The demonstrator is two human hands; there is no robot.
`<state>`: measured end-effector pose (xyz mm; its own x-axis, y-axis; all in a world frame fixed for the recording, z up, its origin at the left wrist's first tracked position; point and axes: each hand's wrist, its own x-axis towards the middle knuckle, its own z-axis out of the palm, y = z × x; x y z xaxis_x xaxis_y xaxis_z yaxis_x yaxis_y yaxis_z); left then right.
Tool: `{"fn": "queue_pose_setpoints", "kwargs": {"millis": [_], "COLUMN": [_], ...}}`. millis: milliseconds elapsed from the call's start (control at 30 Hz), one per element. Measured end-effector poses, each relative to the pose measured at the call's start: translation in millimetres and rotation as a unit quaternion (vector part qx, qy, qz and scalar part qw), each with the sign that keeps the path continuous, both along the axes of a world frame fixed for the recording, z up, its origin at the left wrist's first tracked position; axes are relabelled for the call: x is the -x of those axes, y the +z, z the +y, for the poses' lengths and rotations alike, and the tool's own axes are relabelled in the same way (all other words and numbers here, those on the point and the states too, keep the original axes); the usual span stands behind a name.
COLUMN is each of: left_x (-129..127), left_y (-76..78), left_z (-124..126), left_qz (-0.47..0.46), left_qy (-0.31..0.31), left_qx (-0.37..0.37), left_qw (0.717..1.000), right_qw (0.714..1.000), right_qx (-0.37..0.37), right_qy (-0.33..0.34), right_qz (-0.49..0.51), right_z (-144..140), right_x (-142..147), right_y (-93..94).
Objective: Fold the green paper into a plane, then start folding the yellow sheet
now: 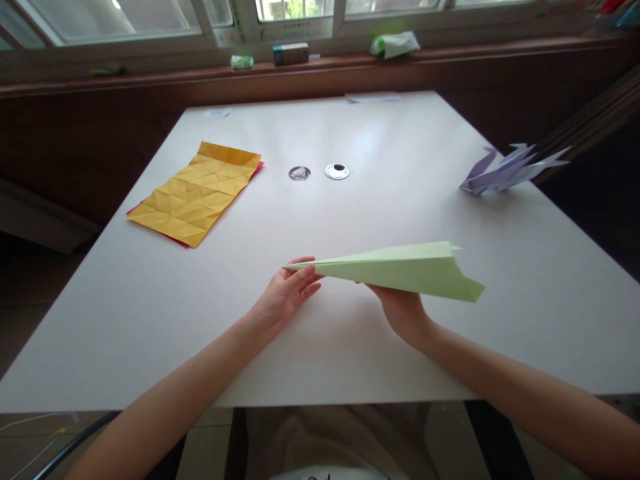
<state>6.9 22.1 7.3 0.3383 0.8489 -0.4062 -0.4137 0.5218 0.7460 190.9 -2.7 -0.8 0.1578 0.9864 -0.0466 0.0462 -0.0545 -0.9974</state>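
Note:
A light green folded paper plane [400,268] is held just above the near half of the white table, its narrow tip pointing left. My left hand [287,293] pinches that tip between thumb and fingers. Under the plane's middle is my right hand [400,310]; the paper covers most of its fingers, so I cannot see how they sit on it. The plane's wide, notched end reaches out to the right past my right wrist.
Creased yellow paper [195,193] lies at the table's left over a red sheet [257,171]. Purple folded paper figures [500,170] stand at the right edge. Two round table fittings, one with a silver rim [337,172], sit mid-table. Small packets and a box [291,54] rest on the windowsill.

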Motion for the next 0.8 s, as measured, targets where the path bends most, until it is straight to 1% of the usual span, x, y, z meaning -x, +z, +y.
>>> {"fn": "queue_pose_setpoints", "kwargs": {"millis": [33,67,100,167,233,333,467,633,733,800], "left_x": [0.9,1.6,2.2,2.3,1.1,-2.4,-6.7,-10.6,-11.1,-10.9], "left_y": [1.9,4.2,6.7,11.0,12.9,10.0,2.0,-1.5,-1.3,-0.9], "left_z": [0.6,1.1,1.2,0.1,-3.1,-10.0,-17.7,-21.7,-22.0,-21.7], "left_qz": [0.026,0.06,0.099,0.17,0.2,0.222,0.269,0.282,0.285,0.292], "left_qy": [0.005,0.01,0.014,0.014,-0.006,-0.054,-0.101,-0.102,-0.115,-0.125], "left_qx": [-0.027,-0.063,-0.106,-0.19,-0.236,-0.263,-0.326,-0.368,-0.376,-0.379], "left_qw": [0.999,0.996,0.989,0.967,0.951,0.937,0.901,0.88,0.874,0.869], "right_qw": [0.999,0.997,0.996,0.993,0.993,0.995,0.995,0.995,0.992,0.99], "right_qx": [-0.017,-0.032,-0.039,-0.047,-0.041,-0.034,-0.032,0.015,0.036,0.042], "right_qy": [-0.045,-0.057,-0.062,-0.082,-0.08,-0.053,-0.005,0.069,0.114,0.132], "right_qz": [0.013,0.033,0.049,0.067,0.071,0.082,0.093,0.067,0.047,0.026], "right_z": [3.2,6.2,8.8,12.4,13.4,11.4,7.6,3.6,0.2,-1.5], "right_x": [0.5,0.6,0.3,-0.7,-1.2,0.1,3.4,8.7,11.9,12.9], "right_y": [3.5,7.1,10.4,15.5,17.5,15.9,13.8,13.2,10.8,8.8]}}
